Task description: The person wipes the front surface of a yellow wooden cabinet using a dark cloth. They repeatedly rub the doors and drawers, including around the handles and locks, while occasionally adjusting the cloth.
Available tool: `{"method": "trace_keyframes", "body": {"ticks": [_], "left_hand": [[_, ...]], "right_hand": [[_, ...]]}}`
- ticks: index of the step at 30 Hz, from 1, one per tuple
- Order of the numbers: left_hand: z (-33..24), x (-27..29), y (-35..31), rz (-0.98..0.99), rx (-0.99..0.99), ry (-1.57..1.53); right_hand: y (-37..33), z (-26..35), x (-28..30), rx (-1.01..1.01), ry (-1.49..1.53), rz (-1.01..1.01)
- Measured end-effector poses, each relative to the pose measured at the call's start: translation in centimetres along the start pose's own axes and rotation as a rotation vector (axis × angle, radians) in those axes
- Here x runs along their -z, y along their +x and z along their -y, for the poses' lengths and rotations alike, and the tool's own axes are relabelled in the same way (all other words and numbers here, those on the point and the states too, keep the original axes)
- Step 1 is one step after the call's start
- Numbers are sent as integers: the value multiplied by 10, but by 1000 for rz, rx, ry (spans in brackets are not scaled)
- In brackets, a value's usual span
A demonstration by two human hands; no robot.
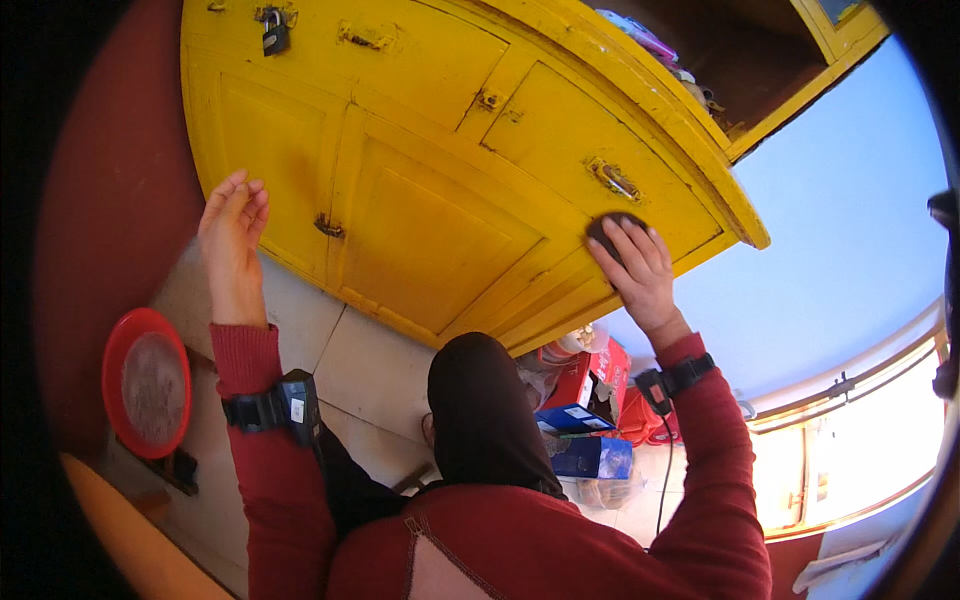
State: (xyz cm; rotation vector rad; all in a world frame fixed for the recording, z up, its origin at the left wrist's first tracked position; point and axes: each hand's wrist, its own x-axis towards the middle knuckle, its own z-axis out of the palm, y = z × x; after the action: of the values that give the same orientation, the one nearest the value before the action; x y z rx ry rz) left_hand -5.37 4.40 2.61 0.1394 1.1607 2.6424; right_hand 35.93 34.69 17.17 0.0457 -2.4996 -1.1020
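My right hand [640, 270] presses a dark brown, rounded scrubbing pad [612, 232] against a drawer front of the yellow wooden cabinet [440, 220]. The pad lies just below that drawer's metal handle [612, 180], partly hidden under my fingers. Raised in front of the cabinet's left door, my left hand [235, 225] has loosely bent fingers and nothing visible in them. Worn, dark marks surround the cabinet's handles and latches. A black padlock [274, 33] hangs at its upper left.
A red basin [147, 382] with greyish contents stands at the left. Below the cabinet's right end are a red box [583, 385], a blue box [592, 457] and plastic bags. An open shelf [745, 60] is at the top right. A cable [668, 470] hangs from my right wrist band.
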Motion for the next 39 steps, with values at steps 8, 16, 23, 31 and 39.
{"method": "trace_keyframes", "body": {"ticks": [8,16,23,31,39], "left_hand": [[2,16,19,-18,18,14],[4,21,24,5,32,42],[8,11,21,18,50,58],[-2,16,18,-38,19,62],[-4,8,11,-3,8,48]], "right_hand": [[83,40,-24,-148,145,-164],[-28,-23,19,-416,-110,-448],[-60,5,-8,-435,297,-49],[-76,36,-14,-328,170,-70],[-25,50,-38,-8,183,31]]}}
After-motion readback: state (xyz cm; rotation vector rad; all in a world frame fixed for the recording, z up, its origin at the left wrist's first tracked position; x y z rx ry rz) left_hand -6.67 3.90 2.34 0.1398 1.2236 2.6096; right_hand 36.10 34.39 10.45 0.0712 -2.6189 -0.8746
